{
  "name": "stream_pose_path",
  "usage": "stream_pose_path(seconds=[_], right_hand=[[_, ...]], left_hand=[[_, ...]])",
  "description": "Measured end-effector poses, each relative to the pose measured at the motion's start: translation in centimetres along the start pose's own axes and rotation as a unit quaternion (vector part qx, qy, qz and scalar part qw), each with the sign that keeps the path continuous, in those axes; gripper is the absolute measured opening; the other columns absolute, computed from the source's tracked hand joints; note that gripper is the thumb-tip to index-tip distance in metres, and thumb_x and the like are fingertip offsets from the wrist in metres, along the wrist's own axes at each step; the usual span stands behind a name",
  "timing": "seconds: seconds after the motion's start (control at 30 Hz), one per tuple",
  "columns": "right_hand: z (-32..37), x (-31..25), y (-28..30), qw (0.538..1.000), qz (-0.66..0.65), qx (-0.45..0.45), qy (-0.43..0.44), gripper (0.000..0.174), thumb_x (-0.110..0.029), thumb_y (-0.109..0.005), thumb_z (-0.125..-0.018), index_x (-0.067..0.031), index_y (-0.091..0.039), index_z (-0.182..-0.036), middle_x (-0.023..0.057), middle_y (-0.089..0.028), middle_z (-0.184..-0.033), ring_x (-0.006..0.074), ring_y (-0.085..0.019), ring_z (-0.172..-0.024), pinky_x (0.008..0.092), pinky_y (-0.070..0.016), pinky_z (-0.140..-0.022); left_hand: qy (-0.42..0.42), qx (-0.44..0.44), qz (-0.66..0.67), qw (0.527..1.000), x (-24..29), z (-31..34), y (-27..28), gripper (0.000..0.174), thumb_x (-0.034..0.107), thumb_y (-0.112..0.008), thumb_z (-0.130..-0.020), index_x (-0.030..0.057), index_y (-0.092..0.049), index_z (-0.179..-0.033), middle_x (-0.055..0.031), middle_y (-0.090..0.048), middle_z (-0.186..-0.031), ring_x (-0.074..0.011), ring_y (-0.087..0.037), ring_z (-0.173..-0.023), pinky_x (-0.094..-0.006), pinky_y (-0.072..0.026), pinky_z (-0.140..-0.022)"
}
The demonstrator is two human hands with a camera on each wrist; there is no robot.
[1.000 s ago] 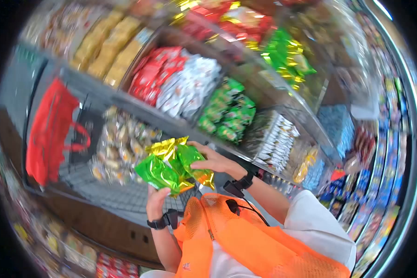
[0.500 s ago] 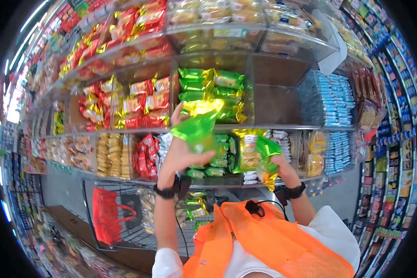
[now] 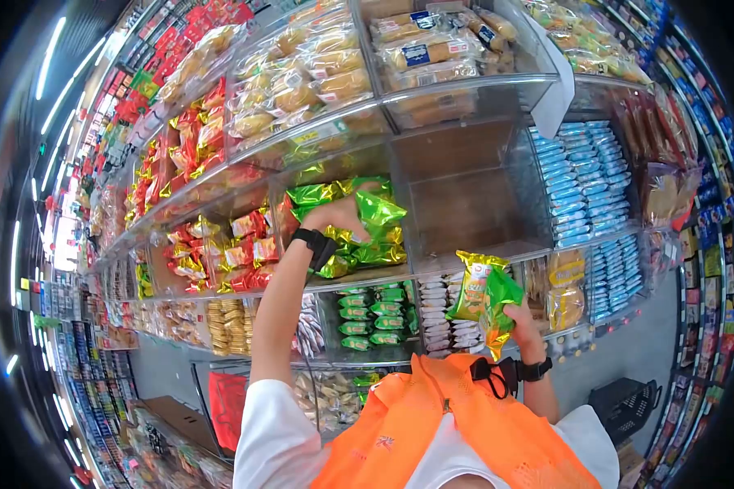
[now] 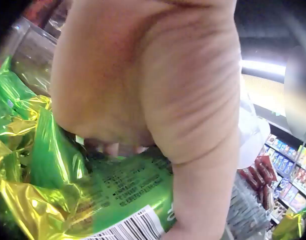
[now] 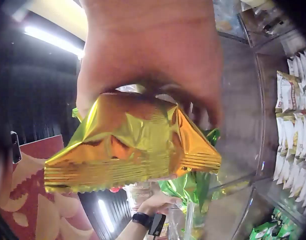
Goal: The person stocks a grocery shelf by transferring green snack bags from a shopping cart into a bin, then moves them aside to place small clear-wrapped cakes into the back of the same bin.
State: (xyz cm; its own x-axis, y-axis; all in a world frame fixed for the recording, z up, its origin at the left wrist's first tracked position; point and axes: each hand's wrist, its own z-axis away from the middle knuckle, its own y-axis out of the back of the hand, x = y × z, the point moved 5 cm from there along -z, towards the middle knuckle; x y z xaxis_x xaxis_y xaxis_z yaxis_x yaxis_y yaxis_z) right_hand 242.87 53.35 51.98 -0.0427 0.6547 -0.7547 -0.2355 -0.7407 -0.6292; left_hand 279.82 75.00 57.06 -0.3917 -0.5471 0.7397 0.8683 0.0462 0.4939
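Observation:
My left hand (image 3: 338,216) is inside the bin of green-and-gold snack bags. It grips a green snack bag (image 3: 379,209); in the left wrist view the thumb lies along the barcode side of that bag (image 4: 128,195), with the other fingers curled behind it. More green-and-gold bags (image 3: 375,254) lie beneath and around the hand. My right hand (image 3: 523,322), lower and to the right, pinches green-and-gold snack bags, one (image 3: 475,285) showing its printed front and another (image 3: 504,292) bunched against it. A crimped gold end (image 5: 133,150) fills the right wrist view.
Clear dividers separate the bins. Red bags (image 3: 249,253) sit left of the green ones, a bare brown bin (image 3: 465,204) right, then blue packets (image 3: 583,187). Small green packets (image 3: 375,314) fill a lower bin. Below stands a cart with a red bag (image 3: 227,407); a black basket (image 3: 624,407) is at right.
Both hands were together over the cart with the bags. They parted; the left carried a green bag up and into the bin. The right moved right, still holding its bags.

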Motion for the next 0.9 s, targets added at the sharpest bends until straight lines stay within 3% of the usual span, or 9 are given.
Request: stream_pose_path(seconds=[0.07, 0.17, 0.3, 0.33, 0.43, 0.57, 0.6, 0.77, 0.9], right_hand=[[-0.1, 0.4, 0.6, 1.0, 0.011, -0.009, -0.01, 0.092, -0.041, -0.077, -0.079, 0.0012, -0.037, -0.15, 0.0153, -0.055, -0.143, 0.023, -0.06, -0.12, 0.0401, -0.0521, -0.098], [-0.3, 0.7, 1.0, 0.999, 0.045, -0.021, -0.006, 0.094, -0.043, -0.077, -0.078, 0.0013, -0.037, -0.15, 0.0157, -0.056, -0.143, 0.0232, -0.061, -0.118, 0.0394, -0.0519, -0.097], [-0.9, 0.8, 0.7, 0.998, 0.05, -0.033, -0.003, 0.096, -0.045, -0.078, -0.078, 0.0018, -0.037, -0.15, 0.0151, -0.056, -0.142, 0.0219, -0.061, -0.118, 0.0381, -0.0512, -0.097], [-1.0, 0.6, 0.4, 0.998, 0.055, -0.032, 0.001, 0.096, -0.046, -0.079, -0.077, 0.0018, -0.038, -0.15, 0.0149, -0.056, -0.142, 0.0215, -0.061, -0.118, 0.0377, -0.0508, -0.098], [-1.0, 0.4, -0.2, 0.997, 0.067, -0.021, 0.013, 0.095, -0.046, -0.078, -0.078, 0.0014, -0.039, -0.149, 0.0142, -0.056, -0.142, 0.0208, -0.06, -0.119, 0.0367, -0.0494, -0.1], [-0.6, 0.0, -2.0, 0.998, 0.057, -0.003, 0.026, 0.084, -0.04, -0.072, -0.081, 0.0021, -0.042, -0.147, 0.0125, -0.06, -0.138, 0.0181, -0.057, -0.121, 0.0336, -0.0445, -0.104], [-0.6, 0.2, -2.1, 0.998, 0.05, 0.003, 0.03, 0.084, -0.039, -0.073, -0.081, 0.0018, -0.042, -0.148, 0.0124, -0.06, -0.138, 0.0182, -0.057, -0.121, 0.0336, -0.0446, -0.104], [-0.6, 1.5, -2.1, 0.997, 0.047, 0.041, 0.041, 0.084, -0.034, -0.074, -0.081, 0.0014, -0.041, -0.149, 0.0114, -0.06, -0.137, 0.0188, -0.058, -0.12, 0.0342, -0.0449, -0.104], [-2.0, 0.1, -5.1, 0.977, 0.211, 0.008, 0.04, 0.086, -0.03, -0.077, -0.078, 0.0033, -0.04, -0.148, 0.0113, -0.059, -0.138, 0.022, -0.057, -0.123, 0.0356, -0.042, -0.107]], left_hand=[[-0.025, -0.004, 0.021, 0.999, -0.3, 0.2, 0.2, 0.118, 0.015, -0.09, -0.057, 0.0076, -0.023, -0.153, -0.0154, -0.042, -0.147, -0.0275, -0.043, -0.135, -0.0367, -0.0353, -0.113], [0.017, 0.063, -0.033, 0.997, -1.6, 1.1, 0.8, 0.112, 0.017, -0.089, -0.057, 0.0073, -0.027, -0.15, -0.0149, -0.042, -0.146, -0.0258, -0.041, -0.136, -0.037, -0.0346, -0.113], [0.042, 0.124, -0.176, 0.976, 1.0, 1.1, 0.3, 0.095, 0.017, -0.086, -0.056, 0.0087, -0.036, -0.137, -0.0155, -0.046, -0.136, -0.0346, -0.044, -0.133, -0.0412, -0.037, -0.111], [0.039, 0.134, -0.185, 0.973, 1.2, 1.1, 0.2, 0.093, 0.012, -0.084, -0.055, 0.0096, -0.037, -0.135, -0.0168, -0.045, -0.133, -0.041, -0.043, -0.131, -0.0458, -0.038, -0.11], [0.049, 0.147, -0.299, 0.942, 2.1, 1.1, -0.3, 0.094, 0.008, -0.084, -0.054, 0.0103, -0.037, -0.135, -0.0177, -0.044, -0.134, -0.0433, -0.043, -0.13, -0.0485, -0.0381, -0.11], [-0.021, 0.225, -0.425, 0.877, 1.8, 0.7, -2.6, 0.092, -0.006, -0.074, -0.058, 0.0116, -0.038, -0.141, -0.0181, -0.044, -0.135, -0.0445, -0.044, -0.128, -0.0576, -0.0355, -0.112], [-0.018, 0.229, -0.442, 0.867, 1.1, 0.5, -3.4, 0.099, -0.01, -0.071, -0.059, 0.0139, -0.035, -0.149, -0.0188, -0.04, -0.14, -0.0455, -0.039, -0.134, -0.0609, -0.0325, -0.114], [0.01, 0.264, -0.323, 0.909, 1.4, 1.0, -3.5, 0.113, -0.002, -0.08, -0.059, 0.0192, -0.029, -0.157, -0.0197, -0.019, -0.161, -0.0462, -0.02, -0.147, -0.0584, -0.0281, -0.119], [-0.017, 0.293, -0.271, 0.917, -0.4, 1.1, -2.9, 0.11, 0.011, -0.089, -0.058, 0.0183, -0.037, -0.155, -0.0204, -0.019, -0.163, -0.0477, -0.016, -0.15, -0.0544, -0.0287, -0.12]])
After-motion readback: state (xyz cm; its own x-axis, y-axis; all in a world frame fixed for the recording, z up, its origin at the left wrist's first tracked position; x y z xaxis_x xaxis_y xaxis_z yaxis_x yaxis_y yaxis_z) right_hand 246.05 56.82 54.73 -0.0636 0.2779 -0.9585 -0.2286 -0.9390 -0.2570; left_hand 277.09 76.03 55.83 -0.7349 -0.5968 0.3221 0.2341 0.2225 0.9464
